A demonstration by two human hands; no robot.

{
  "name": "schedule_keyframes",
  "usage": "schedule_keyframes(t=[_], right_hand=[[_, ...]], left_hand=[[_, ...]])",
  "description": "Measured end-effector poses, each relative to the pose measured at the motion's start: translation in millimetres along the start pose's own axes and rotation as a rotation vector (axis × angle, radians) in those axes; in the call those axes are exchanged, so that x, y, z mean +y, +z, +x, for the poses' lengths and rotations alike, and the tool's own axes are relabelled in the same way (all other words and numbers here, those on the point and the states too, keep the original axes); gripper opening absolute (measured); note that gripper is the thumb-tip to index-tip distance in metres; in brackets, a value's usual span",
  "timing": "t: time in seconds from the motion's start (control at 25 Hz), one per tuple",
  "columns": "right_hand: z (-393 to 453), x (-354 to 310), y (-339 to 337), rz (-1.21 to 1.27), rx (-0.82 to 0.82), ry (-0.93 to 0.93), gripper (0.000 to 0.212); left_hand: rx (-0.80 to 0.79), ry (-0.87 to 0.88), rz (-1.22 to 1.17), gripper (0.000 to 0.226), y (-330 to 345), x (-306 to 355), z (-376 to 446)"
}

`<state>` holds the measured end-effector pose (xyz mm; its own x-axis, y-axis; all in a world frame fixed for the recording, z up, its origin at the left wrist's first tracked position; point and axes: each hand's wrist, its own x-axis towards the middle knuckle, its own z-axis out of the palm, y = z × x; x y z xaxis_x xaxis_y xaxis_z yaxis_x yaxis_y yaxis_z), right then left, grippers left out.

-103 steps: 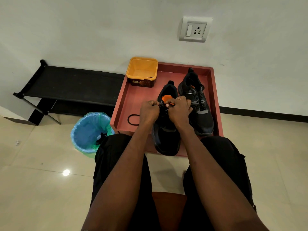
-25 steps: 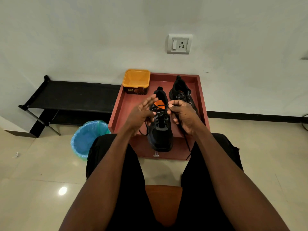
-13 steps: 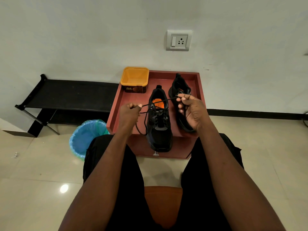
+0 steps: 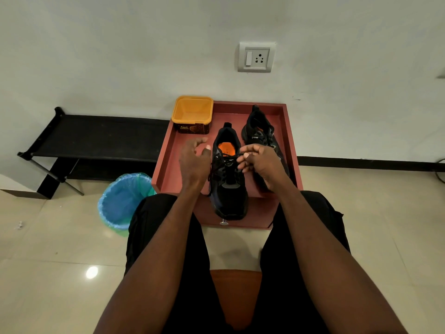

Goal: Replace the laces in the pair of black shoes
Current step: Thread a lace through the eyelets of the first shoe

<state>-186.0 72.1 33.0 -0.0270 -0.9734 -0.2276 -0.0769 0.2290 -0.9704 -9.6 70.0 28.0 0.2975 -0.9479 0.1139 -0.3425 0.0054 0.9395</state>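
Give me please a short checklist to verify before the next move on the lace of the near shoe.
1. Right hand pinches the lace: ok.
2. Left hand holds the other lace end: not ok, its fingers are open.
3. Near shoe rests flat in the red tray: ok.
4. Lace passes through all eyelets: cannot tell.
5. Far shoe is already laced: ok.
6. Yellow tub stands clear of the hands: ok.

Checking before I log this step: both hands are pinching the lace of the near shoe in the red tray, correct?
Not quite. In the head view only the right hand pinches the lace of the near shoe; the left hand is open beside it, holding nothing. The shoe is in the red tray.
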Motion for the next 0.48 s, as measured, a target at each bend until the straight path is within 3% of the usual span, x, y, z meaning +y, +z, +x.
schedule_keyframes(t=[0.12,0.24,0.48], right_hand=[[-4,-2,6,-0.034,0.021,-0.067,0.013],[0,-1,8,-0.078,0.036,-0.109,0.016],[7,1,7,0.018,0.079,-0.066,0.011]], left_hand=[[-0.287,0.046,-0.094,0.029,9,3,-2],[-0.445,0.080,-0.103,0.022,16,-4,-1],[-0.335,0.078,-0.049,0.013,23,-9,8]])
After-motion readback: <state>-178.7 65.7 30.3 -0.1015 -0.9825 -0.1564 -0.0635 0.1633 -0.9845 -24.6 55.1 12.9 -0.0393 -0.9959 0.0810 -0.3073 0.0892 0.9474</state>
